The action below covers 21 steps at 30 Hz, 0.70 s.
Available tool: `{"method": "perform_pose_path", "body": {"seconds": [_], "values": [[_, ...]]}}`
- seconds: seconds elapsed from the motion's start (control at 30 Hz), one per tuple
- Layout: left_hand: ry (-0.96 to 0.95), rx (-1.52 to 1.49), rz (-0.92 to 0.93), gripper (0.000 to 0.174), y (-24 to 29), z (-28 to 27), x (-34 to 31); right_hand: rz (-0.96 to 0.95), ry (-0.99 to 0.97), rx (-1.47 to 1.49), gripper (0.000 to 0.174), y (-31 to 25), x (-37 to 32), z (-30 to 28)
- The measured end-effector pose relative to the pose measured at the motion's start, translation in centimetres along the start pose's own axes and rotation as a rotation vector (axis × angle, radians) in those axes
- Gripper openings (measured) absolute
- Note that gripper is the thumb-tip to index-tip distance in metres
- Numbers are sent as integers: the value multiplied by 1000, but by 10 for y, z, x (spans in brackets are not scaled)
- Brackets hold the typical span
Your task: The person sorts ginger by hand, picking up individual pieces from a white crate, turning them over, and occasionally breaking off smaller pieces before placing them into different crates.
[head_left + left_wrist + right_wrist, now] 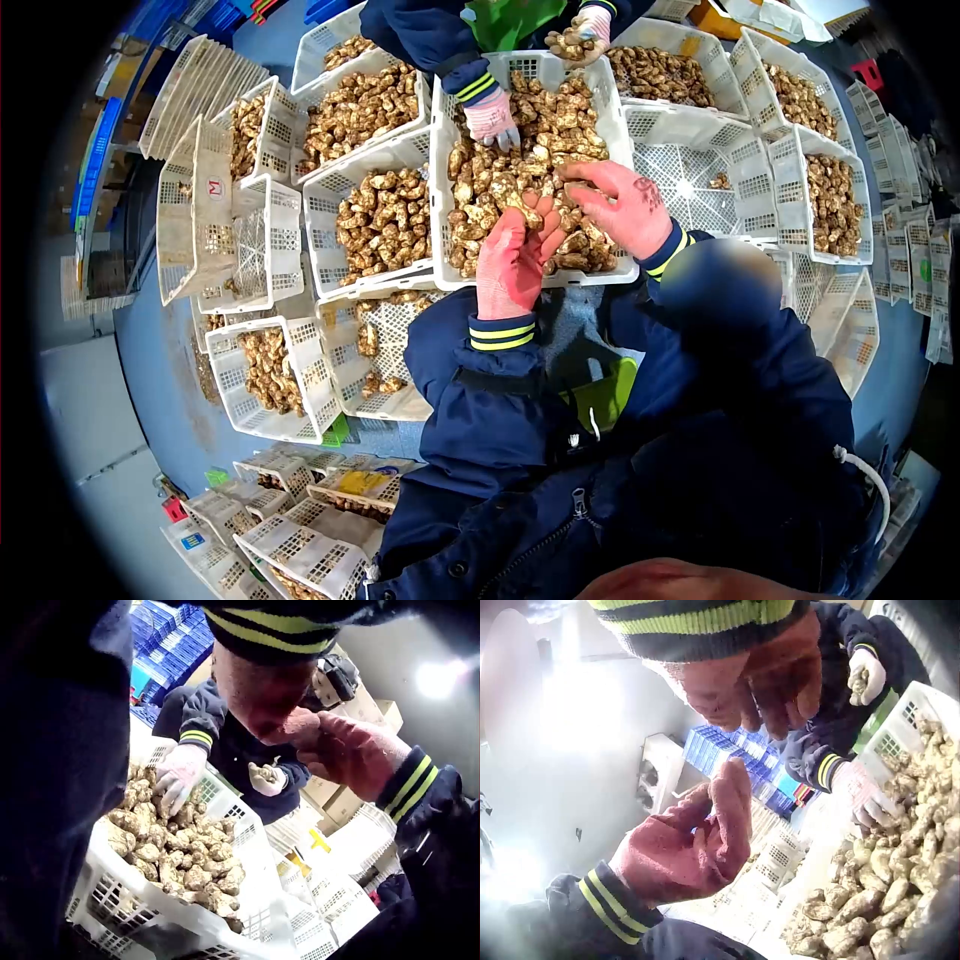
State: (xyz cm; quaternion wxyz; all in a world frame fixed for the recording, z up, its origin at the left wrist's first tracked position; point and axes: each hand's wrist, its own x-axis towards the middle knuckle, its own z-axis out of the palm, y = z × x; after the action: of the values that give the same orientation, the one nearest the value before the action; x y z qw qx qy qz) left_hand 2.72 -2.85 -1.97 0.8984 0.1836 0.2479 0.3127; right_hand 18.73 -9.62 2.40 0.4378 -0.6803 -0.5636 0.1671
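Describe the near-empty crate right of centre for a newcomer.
Start at the large heaped white crate mid head view. Immediately right sits the near-empty crate. Only a few brown pieces lie on its perforated floor; the crate above it and the crate to its right hold heaps.

The head view looks steeply down over the middle crate (580, 282); both wrist views, closer and tilted, face across it toward the person opposite (415, 35).
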Motion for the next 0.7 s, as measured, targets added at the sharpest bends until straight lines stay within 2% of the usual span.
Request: {"method": "perform_pose_path", "body": {"seconds": [0.07, 0.13, 0.17, 0.23, 0.27, 0.3, 0.33, 0.37, 0.4, 0.43, 0.47, 0.53, 0.57, 0.6, 0.63, 0.67, 0.7], "values": [[-2, 28, -4, 37, 0, 0, -3, 73, -44, 86, 28, 6, 1, -1], [11, 38, -12, 37, -1, 2, -3, 250, -131, 463, 31, 4, 3, 3], [81, 245, 35, 33, -2, 2, 0, 339, -200, 554, 34, 9, 4, 4], [207, 604, 130, 30, -8, -2, 9, 375, -262, 993, 48, 30, -5, 19], [207, 603, 126, 30, -12, -6, 11, 408, -257, 1160, 53, 23, -5, 26], [202, 892, 186, 34, -17, -10, 12, 529, -278, 1071, 61, 16, -8, 28], [194, 1180, 247, 39, -23, -17, 14, 547, -279, 1074, 60, 24, -11, 42], [211, 1288, 288, 47, -30, -22, 14, 570, -249, 1103, 59, 29, -16, 48], [216, 1393, 172, 48, -34, -28, 16, 595, -217, 1131, 58, 34, -21, 53], [180, 1402, 164, 45, -46, -46, 22, 660, -306, 1244, 57, 61, -28, 57], [146, 1411, 158, 43, -53, -57, 26, 733, -315, 1338, 52, 72, -31, 55], [168, 1303, 172, 43, -42, -45, 21, 208, -350, 630, 43, 118, -30, 61], [187, 1200, 181, 44, -34, -33, 16, 389, -335, 707, 35, 138, -28, 54], [230, 1028, 220, 39, -24, -13, 7, 669, -251, 995, 37, 141, -9, 39], [253, 964, 194, 35, -13, -2, 0, 439, -188, 943, 37, 174, 5, 29], [275, 902, 167, 32, -5, 2, -3, 623, 59, 1150, 35, 165, 30, 1], [223, 730, 306, 26, -5, -1, -2, 761, 308, 1643, 35, 177, 50, -20]]}}
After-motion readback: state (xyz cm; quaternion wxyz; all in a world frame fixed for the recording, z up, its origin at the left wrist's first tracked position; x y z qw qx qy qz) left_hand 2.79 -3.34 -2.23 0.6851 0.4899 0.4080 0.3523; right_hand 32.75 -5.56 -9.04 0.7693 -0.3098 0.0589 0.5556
